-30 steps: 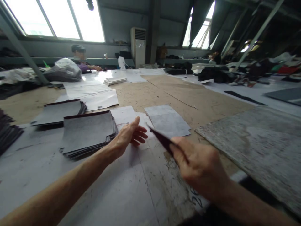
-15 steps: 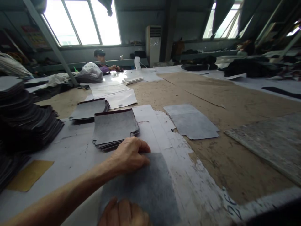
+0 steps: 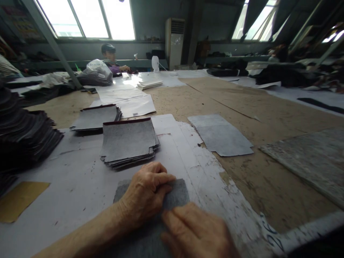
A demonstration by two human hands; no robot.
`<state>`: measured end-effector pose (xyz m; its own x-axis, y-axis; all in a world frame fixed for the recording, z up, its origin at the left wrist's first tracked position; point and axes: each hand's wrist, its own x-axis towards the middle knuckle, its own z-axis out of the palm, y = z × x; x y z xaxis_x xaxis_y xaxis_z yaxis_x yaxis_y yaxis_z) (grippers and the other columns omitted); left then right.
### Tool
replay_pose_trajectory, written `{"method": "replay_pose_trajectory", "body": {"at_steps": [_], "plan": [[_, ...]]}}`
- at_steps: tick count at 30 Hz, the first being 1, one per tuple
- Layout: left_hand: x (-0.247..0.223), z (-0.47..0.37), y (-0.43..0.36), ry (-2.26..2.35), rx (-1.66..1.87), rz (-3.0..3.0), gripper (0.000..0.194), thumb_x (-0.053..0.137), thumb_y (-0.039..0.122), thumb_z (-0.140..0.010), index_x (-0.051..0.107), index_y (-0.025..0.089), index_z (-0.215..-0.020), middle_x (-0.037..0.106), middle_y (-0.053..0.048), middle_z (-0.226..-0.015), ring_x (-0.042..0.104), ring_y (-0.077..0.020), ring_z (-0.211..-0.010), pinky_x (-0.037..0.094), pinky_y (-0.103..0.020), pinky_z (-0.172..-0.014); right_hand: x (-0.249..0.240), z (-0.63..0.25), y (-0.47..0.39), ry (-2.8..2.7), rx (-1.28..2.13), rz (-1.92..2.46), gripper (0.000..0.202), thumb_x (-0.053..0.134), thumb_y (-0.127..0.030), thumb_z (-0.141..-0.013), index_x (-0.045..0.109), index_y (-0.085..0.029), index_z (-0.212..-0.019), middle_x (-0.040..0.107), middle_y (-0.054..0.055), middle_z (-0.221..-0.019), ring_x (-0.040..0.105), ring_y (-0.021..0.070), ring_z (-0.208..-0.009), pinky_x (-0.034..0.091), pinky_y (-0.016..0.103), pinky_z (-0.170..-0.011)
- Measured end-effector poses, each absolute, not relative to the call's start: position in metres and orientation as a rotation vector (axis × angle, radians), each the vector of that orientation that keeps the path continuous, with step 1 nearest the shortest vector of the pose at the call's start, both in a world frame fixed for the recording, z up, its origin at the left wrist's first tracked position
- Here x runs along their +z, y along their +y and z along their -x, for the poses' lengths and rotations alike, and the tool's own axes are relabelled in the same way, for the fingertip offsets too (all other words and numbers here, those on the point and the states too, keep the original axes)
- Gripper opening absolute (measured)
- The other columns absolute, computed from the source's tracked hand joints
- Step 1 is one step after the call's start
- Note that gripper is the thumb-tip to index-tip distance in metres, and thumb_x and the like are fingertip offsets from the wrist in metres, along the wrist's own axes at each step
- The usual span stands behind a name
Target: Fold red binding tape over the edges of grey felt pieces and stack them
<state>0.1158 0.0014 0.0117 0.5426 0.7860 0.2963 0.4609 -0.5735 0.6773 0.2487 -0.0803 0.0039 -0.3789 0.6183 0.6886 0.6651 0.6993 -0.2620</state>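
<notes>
Grip of L hand: fingers bent, set on top of grey piece; can't tell if it pinches the cloth. R hand blurred, fingers on same piece, just beside L; its grip can't be told either. Piece lies flat on worktop at near edge of view, partly hidden by both hands.

Worktop surf. is part white paper, part bare brown board, w/ torn paper edge & dark specks betw.; handwritten no. nr. front R. Beyond L hand: grey stack, w/ smaller stack behind it. Far L: tall dark pile, tan card nr. it. R of ctr: loose pale piece, then mottled sheet.

Rm: bright windows in dim wall, tall white cabinet unit against it. Person seated far side, nr. plastic bag. Dark cloth heaps back R.
</notes>
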Motion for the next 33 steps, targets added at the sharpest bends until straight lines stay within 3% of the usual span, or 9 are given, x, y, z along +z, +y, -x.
{"method": "replay_pose_trajectory", "body": {"at_steps": [3,6,12,22,27,33], "plan": [[0.008,-0.114,0.000,0.906,0.887,-2.388,0.023,0.052,0.010,-0.081,0.070,0.023,-0.084,0.057,-0.002,-0.077,0.050,-0.0141,-0.071,0.041,-0.031,-0.066,0.016,-0.286,-0.080,-2.180,-0.216,1.204,0.034,0.038,-0.003,-0.078,0.062,-0.007,-0.101,0.061,0.010,-0.078,0.056,0.0173,-0.067,0.048,0.028,-0.054],[0.006,-0.111,0.001,0.838,0.898,-2.496,0.028,0.047,0.007,-0.082,0.068,0.023,-0.089,0.056,-0.003,-0.079,0.049,-0.0152,-0.073,0.038,-0.034,-0.067,0.015,-0.300,-0.080,-2.269,-0.273,1.255,0.039,0.034,-0.003,-0.078,0.061,-0.006,-0.105,0.060,0.011,-0.079,0.055,0.0191,-0.069,0.049,0.031,-0.055],[0.005,-0.106,0.006,0.666,0.830,-2.617,0.036,0.044,-0.001,-0.077,0.064,0.021,-0.098,0.056,-0.002,-0.079,0.046,-0.0149,-0.071,0.035,-0.035,-0.069,0.010,-0.299,-0.075,-2.309,-0.159,1.268,0.041,0.033,-0.002,-0.077,0.059,0.000,-0.108,0.059,0.013,-0.081,0.052,0.0214,-0.074,0.051,0.035,-0.060],[0.007,-0.104,0.011,0.564,0.717,-2.686,0.035,0.044,0.001,-0.080,0.058,0.021,-0.105,0.055,-0.003,-0.085,0.045,-0.0158,-0.075,0.034,-0.034,-0.070,0.011,-0.301,-0.074,-2.320,-0.146,1.261,0.039,0.034,-0.003,-0.078,0.060,-0.003,-0.107,0.059,0.011,-0.082,0.050,0.0206,-0.072,0.049,0.034,-0.058],[0.007,-0.103,0.010,0.524,0.673,-2.784,0.028,0.039,0.005,-0.085,0.058,0.016,-0.102,0.055,-0.005,-0.088,0.045,-0.0168,-0.079,0.035,-0.035,-0.076,0.012,-0.302,-0.072,-2.240,-0.113,1.284,0.034,0.037,-0.004,-0.082,0.060,-0.006,-0.107,0.056,0.009,-0.078,0.051,0.0175,-0.071,0.047,0.029,-0.057],[0.002,-0.103,0.011,0.485,0.746,-2.797,0.026,0.042,0.007,-0.085,0.057,0.015,-0.105,0.054,-0.005,-0.088,0.044,-0.0163,-0.077,0.034,-0.035,-0.073,0.017,-0.309,-0.067,-1.971,0.257,1.391,0.021,0.045,-0.013,-0.088,0.063,-0.018,-0.097,0.057,0.001,-0.078,0.056,0.0084,-0.071,0.047,0.016,-0.063]]}}
